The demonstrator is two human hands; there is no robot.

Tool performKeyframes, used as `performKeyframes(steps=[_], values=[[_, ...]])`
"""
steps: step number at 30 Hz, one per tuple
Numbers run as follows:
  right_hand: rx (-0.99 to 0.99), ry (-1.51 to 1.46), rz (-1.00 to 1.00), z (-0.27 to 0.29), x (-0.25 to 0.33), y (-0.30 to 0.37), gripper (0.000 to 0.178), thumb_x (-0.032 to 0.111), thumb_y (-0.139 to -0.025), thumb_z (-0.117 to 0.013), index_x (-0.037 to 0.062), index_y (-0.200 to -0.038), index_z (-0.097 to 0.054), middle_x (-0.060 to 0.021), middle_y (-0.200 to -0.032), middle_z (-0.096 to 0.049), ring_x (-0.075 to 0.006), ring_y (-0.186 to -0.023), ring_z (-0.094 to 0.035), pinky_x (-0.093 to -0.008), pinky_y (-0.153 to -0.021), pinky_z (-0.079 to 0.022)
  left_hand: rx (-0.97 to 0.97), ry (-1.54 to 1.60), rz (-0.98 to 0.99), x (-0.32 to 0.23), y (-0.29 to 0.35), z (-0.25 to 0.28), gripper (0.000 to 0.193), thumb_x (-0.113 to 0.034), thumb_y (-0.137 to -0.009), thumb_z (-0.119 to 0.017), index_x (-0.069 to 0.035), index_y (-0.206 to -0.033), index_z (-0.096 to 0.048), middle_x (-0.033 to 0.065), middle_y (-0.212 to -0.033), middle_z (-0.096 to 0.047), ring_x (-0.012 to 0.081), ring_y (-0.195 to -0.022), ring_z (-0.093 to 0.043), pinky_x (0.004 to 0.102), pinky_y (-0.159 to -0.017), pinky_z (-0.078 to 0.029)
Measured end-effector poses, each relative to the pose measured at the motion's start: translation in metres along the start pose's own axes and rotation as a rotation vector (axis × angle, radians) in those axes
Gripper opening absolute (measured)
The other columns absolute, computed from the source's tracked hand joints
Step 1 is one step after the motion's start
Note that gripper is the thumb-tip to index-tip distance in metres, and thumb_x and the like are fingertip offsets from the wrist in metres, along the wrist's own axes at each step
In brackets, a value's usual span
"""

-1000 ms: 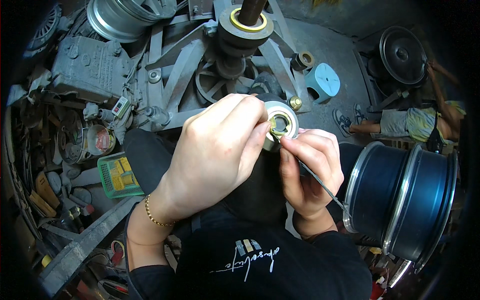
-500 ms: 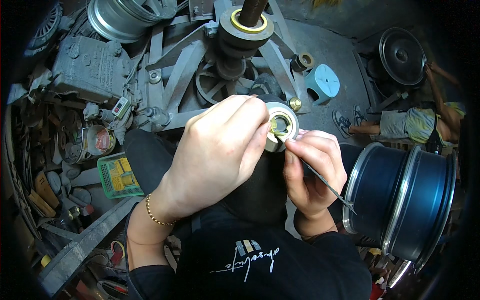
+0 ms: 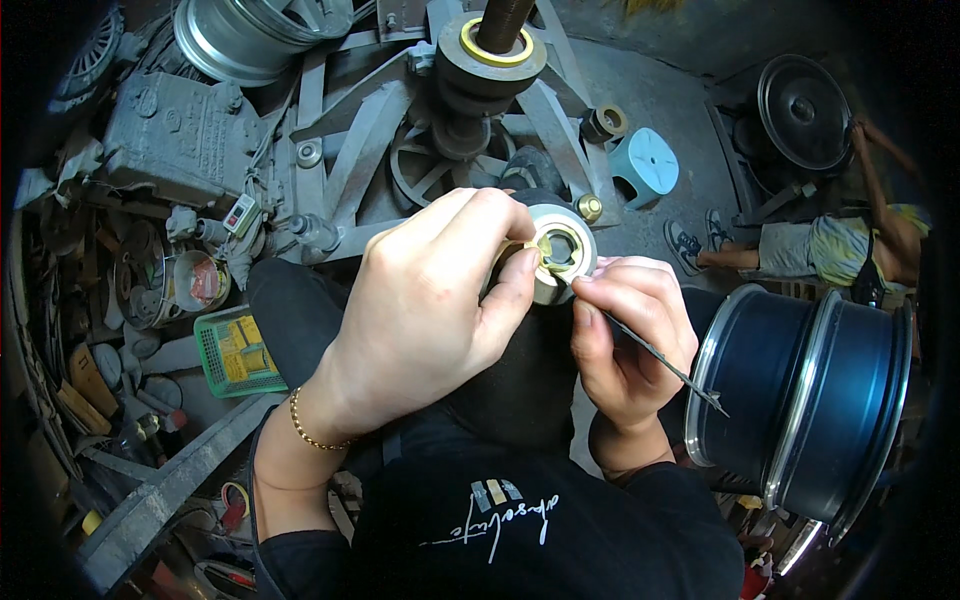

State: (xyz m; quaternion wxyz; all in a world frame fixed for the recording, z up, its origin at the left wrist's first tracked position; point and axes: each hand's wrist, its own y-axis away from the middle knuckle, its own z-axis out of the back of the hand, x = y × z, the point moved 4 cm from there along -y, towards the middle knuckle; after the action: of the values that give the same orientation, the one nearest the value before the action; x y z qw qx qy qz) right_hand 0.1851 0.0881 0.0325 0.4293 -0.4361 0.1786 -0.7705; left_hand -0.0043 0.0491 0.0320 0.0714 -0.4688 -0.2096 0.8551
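Observation:
A round light metal part (image 3: 578, 237) with a hole in its middle sits in front of my torso, above my knees. A yellowish band runs around its inner opening. My left hand (image 3: 430, 270), a gold chain bracelet at its wrist, is pinched at the left side of the opening, on a small yellowish strip (image 3: 545, 247). My right hand (image 3: 635, 330) pinches a thin dark rod (image 3: 665, 362) against the part's lower right; its frayed end sticks out to the lower right. What supports the part from below is hidden.
Ahead stands a grey metal frame with a vertical shaft (image 3: 505, 25). A green basket (image 3: 205, 350) with yellow pieces lies left. Blue wheel rims (image 3: 765, 390) stand right, and a light blue stool (image 3: 650, 162) beyond. Another person (image 3: 825, 250) is at the far right by a black wheel.
My left fingers have shifted slightly at the part's opening, showing more of the yellowish strip. My right hand and the rod have moved a little to the right and down.

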Motion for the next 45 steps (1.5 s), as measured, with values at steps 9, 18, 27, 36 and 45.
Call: performKeyframes(steps=[9,18,27,36,45], values=[[-0.001,-0.02,-0.001,0.0,-0.001,0.0,0.024,0.0,-0.083,-0.081,0.0007,-0.107,-0.077,-0.0132,-0.097,-0.073,-0.0302,-0.088,-0.07,-0.0399,-0.084,-0.058,0.017,0.052,-0.03,0.0,0.0,0.002,0.012,0.004,-0.091,-0.075,0.004,-0.102,-0.072,0.0151,-0.105,-0.076,0.0201,-0.085,-0.075,0.0293,-0.076,-0.059],[-0.144,-0.123,-0.158,0.014,-0.008,0.003,0.022,0.006,-0.094,-0.06,-0.0035,-0.112,-0.07,-0.0163,-0.1,-0.067,-0.0265,-0.089,-0.065,-0.0378,-0.084,-0.054,0.017,0.049,-0.05,-0.002,-0.001,0.001,0.01,0.003,-0.089,-0.075,0.003,-0.098,-0.071,0.0146,-0.102,-0.073,0.0223,-0.086,-0.072,0.0301,-0.075,-0.057],[0.098,0.069,-0.157,0.004,-0.003,-0.012,0.028,0.001,-0.076,-0.081,0.0028,-0.103,-0.077,-0.0106,-0.087,-0.064,-0.0239,-0.075,-0.063,-0.0352,-0.067,-0.051,0.025,0.067,-0.035,-0.002,0.001,-0.001,0.01,0.001,-0.089,-0.077,0.003,-0.097,-0.071,0.0144,-0.102,-0.072,0.024,-0.086,-0.072,0.0319,-0.075,-0.057],[0.128,-0.051,-0.122,-0.005,-0.011,-0.01,0.021,0.0,-0.082,-0.08,0.0019,-0.101,-0.071,-0.0093,-0.089,-0.067,-0.0259,-0.081,-0.063,-0.0364,-0.073,-0.052,0.035,0.057,-0.039,-0.002,0.002,0.001,0.01,0.002,-0.088,-0.077,0.002,-0.096,-0.07,0.0141,-0.103,-0.072,0.0218,-0.084,-0.071,0.0306,-0.072,-0.057],[0.136,-0.11,-0.13,-0.007,-0.015,-0.009,0.017,0.0,-0.086,-0.076,0.0013,-0.1,-0.067,-0.0095,-0.093,-0.071,-0.0277,-0.084,-0.063,-0.0375,-0.075,-0.052,0.031,0.042,-0.041,-0.001,0.001,0.0,0.01,0.002,-0.088,-0.077,0.002,-0.095,-0.069,0.0134,-0.102,-0.071,0.0203,-0.081,-0.071,0.0293,-0.07,-0.056]])
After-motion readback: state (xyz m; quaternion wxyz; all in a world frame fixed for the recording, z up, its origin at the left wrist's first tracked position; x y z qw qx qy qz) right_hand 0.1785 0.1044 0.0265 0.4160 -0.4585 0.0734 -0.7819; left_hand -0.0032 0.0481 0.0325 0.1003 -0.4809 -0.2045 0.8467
